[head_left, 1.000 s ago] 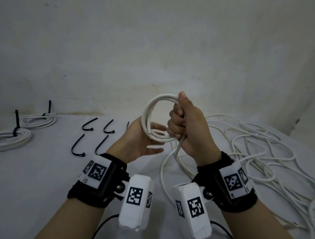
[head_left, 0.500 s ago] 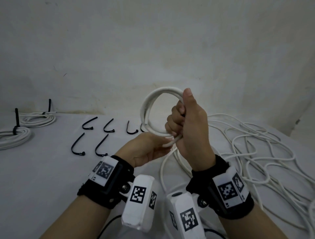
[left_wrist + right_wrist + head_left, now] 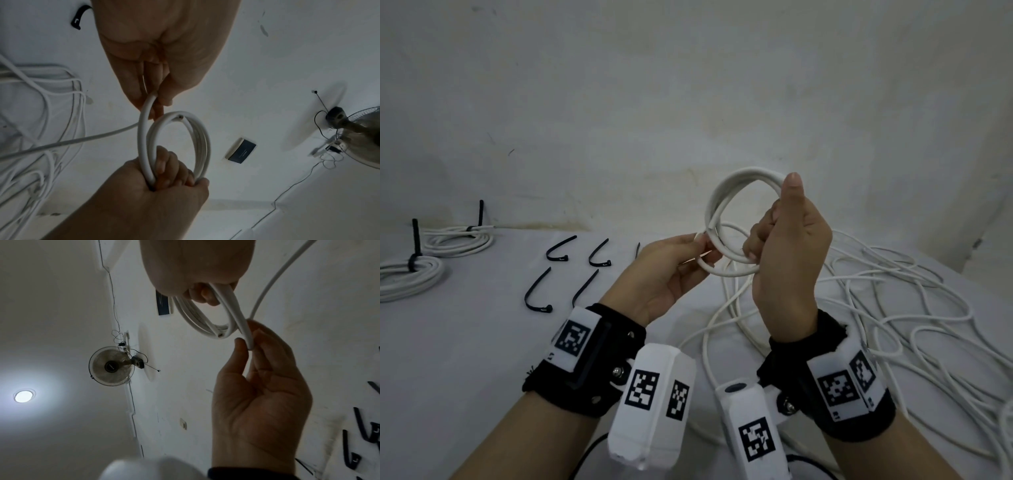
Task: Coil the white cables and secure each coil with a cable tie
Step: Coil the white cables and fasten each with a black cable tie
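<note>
My right hand (image 3: 787,246) grips the white cable coil (image 3: 732,219) above the counter (image 3: 465,342); left hand (image 3: 671,274) pinches the incoming strand. Light, springy, probably slick: I'd hold where the loops bunch.

Tied coils (image 3: 410,277): two. Loose black cable ties (image 3: 536,291): five visible. Hand-held coil (image 3: 729,219): one.

Dim, grainy views; ceiling lamp (image 3: 24,396) glares, edges bend

Right hand (image 3: 787,246) raised, fist closed, thumb upright. Left hand (image 3: 664,274) alongside, palm up, fingertips apparently pinching.
</note>
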A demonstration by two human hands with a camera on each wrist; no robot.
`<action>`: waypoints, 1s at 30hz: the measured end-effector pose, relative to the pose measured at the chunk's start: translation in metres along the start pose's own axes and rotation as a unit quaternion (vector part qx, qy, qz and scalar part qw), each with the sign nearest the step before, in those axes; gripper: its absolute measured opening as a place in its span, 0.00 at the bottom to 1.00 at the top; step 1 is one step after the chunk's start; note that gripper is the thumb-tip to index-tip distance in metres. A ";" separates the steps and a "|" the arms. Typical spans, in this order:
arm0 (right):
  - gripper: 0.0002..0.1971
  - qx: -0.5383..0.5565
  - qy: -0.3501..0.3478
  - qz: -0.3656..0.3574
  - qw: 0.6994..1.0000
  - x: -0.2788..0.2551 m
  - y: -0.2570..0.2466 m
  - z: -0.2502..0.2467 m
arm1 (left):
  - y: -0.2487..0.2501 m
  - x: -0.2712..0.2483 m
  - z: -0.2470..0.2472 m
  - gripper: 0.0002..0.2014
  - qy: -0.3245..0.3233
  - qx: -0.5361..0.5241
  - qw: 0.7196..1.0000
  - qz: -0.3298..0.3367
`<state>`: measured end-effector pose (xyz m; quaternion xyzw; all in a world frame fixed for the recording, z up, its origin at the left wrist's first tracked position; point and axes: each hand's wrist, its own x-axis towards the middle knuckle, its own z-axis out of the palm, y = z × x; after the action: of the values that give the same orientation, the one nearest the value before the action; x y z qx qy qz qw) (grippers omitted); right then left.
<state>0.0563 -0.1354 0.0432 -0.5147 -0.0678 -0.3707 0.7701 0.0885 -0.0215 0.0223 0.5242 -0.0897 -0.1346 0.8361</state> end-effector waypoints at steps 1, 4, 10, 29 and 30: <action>0.26 -0.004 0.002 0.016 1.000 0.002 -0.001 -0.001 | 0.000 0.000 0.001 0.10 -0.005 -0.001 1.000 0.005; 0.26 -0.017 0.001 0.071 0.997 0.006 -0.003 -0.003 | -0.001 0.000 0.002 0.11 -0.009 -0.002 0.999 0.032; 0.25 -0.021 -0.001 0.106 0.994 0.005 -0.007 -0.011 | -0.004 0.000 0.006 0.12 -0.041 -0.030 0.997 0.056; 0.22 0.029 -0.028 0.263 0.964 -0.012 0.005 -0.051 | -0.015 -0.005 0.013 0.13 -0.077 0.066 0.994 0.038; 0.22 0.029 -0.024 0.261 0.965 -0.013 0.005 -0.051 | -0.015 -0.005 0.013 0.13 -0.073 0.086 0.991 0.068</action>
<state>0.0363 -0.1710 0.0100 -0.5009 0.0398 -0.1429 0.8527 0.0781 -0.0368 0.0141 0.5753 -0.1969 -0.1070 0.7866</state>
